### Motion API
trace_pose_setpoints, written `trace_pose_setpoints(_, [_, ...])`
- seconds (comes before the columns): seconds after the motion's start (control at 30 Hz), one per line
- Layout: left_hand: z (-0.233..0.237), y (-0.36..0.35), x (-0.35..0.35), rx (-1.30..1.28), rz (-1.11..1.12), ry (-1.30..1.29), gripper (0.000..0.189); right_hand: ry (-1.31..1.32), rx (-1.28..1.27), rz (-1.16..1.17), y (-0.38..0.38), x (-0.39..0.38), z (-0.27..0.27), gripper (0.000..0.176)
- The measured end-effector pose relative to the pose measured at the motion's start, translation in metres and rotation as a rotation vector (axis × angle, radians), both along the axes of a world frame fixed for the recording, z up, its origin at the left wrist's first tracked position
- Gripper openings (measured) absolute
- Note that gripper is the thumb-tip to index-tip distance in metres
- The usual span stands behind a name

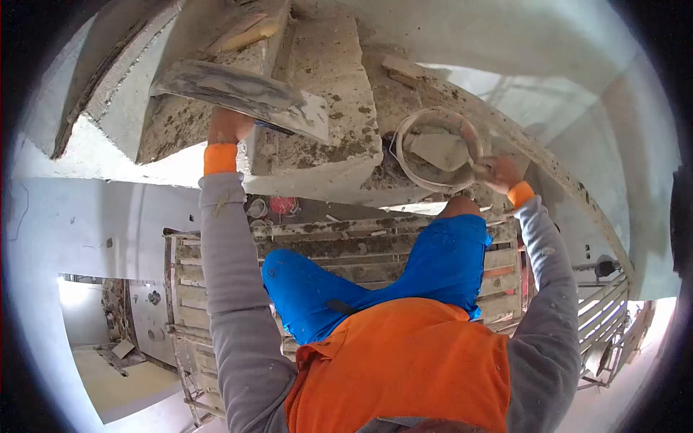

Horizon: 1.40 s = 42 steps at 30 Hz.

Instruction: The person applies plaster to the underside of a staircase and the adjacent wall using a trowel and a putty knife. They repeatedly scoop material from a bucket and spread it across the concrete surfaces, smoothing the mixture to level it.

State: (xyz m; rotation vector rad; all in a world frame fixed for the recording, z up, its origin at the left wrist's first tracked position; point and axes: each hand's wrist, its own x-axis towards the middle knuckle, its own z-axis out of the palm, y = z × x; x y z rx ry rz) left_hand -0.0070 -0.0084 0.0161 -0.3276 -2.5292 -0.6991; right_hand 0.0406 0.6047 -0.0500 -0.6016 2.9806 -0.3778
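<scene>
My left hand point(231, 125) is closed behind a long rectangular plastering trowel point(242, 95) and grips it from below. Grey smears cover its blade, and the near corner is pale. A bit of blue shows under the blade near my wrist. To the right stands a round plaster-stained bucket point(406, 160) with a wire handle. My right hand point(499, 175) is at its right rim, fingers wrapped round the handle of a small trowel point(439, 150). That trowel's pale, coated blade lies inside the bucket's mouth. The bucket's contents are hard to make out.
Concrete steps point(325, 86) splattered with mortar rise ahead and left. A wooden-handled tool point(249, 35) lies on one step. A long board point(520, 130) curves past the bucket on the right. Slatted wooden scaffolding point(346, 249) is under my legs, with a red container point(283, 205) lower down.
</scene>
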Motion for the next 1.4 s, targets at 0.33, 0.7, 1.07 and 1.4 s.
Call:
trace_pose_setpoints(0.33, [0.055, 0.053, 0.046, -0.293, 0.368, -0.465, 0.029, 0.178, -0.256, 0.097, -0.006, 0.041, 0.085, 0.047])
trace_pose_setpoints(0.7, [0.084, 0.066, 0.082, -0.070, 0.262, -0.250, 0.036, 1.031, 0.048, 0.449, -0.196, 0.046, 0.362, 0.037])
trace_pose_setpoints(1.07, [0.062, 0.065, 0.060, 0.064, 0.301, -0.147, 0.029, 1.548, 0.077, 0.575, -0.353, 0.033, 0.546, 0.036])
trace_pose_setpoints(1.4, [0.065, 0.059, 0.062, -0.002, 0.277, -0.112, 0.030, 1.631, -0.024, 0.556, -0.349, 0.010, 0.485, 0.034])
